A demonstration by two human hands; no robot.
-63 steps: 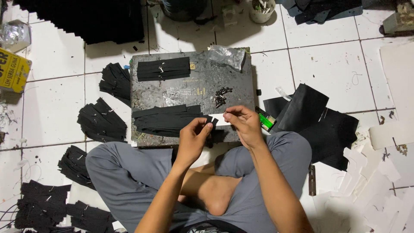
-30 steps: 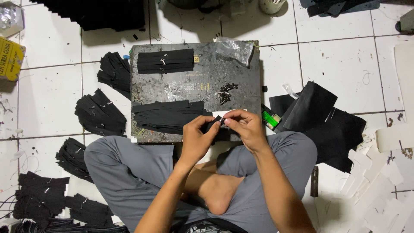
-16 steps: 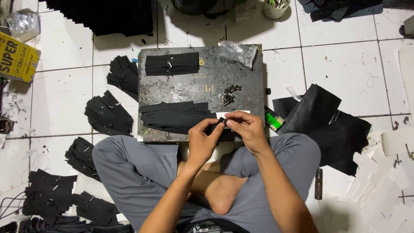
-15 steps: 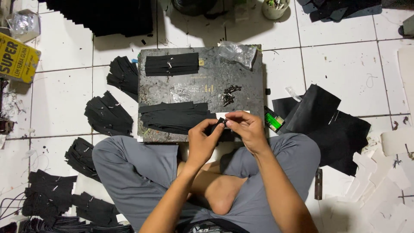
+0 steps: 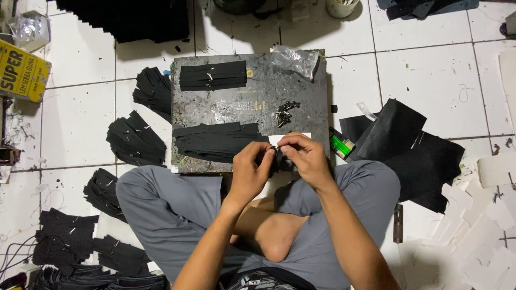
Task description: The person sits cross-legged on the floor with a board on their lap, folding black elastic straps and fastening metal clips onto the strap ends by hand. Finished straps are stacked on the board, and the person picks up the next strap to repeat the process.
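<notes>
We sit cross-legged on the white tiled floor (image 5: 80, 113) with a dark, scuffed square work board (image 5: 252, 102) just beyond our knees. Our left hand (image 5: 251, 173) and right hand (image 5: 305, 159) meet at the near edge of that board, fingertips touching, and both are pinched together on a small black piece (image 5: 275, 156) held between them; it is too small and too hidden by the fingers for us to tell its exact shape. Just past the fingertips lies a small white card (image 5: 287, 138), and to the left of the hands a flat stack of long black strips (image 5: 217, 140) rests on the board. A second, shorter stack of black strips (image 5: 212, 75) lies at the far left of the board, a crumpled clear plastic bag (image 5: 295, 57) at its far right corner, and a little heap of small dark metal fittings (image 5: 284, 111) in between, near the middle. Just right of the board a green lighter (image 5: 342, 145) lies on the floor beside large black sheets (image 5: 408, 145). Bundles of black pieces (image 5: 134, 140) are scattered on the floor to the left, and white cut-out card pieces (image 5: 478, 225) lie to the near right.
</notes>
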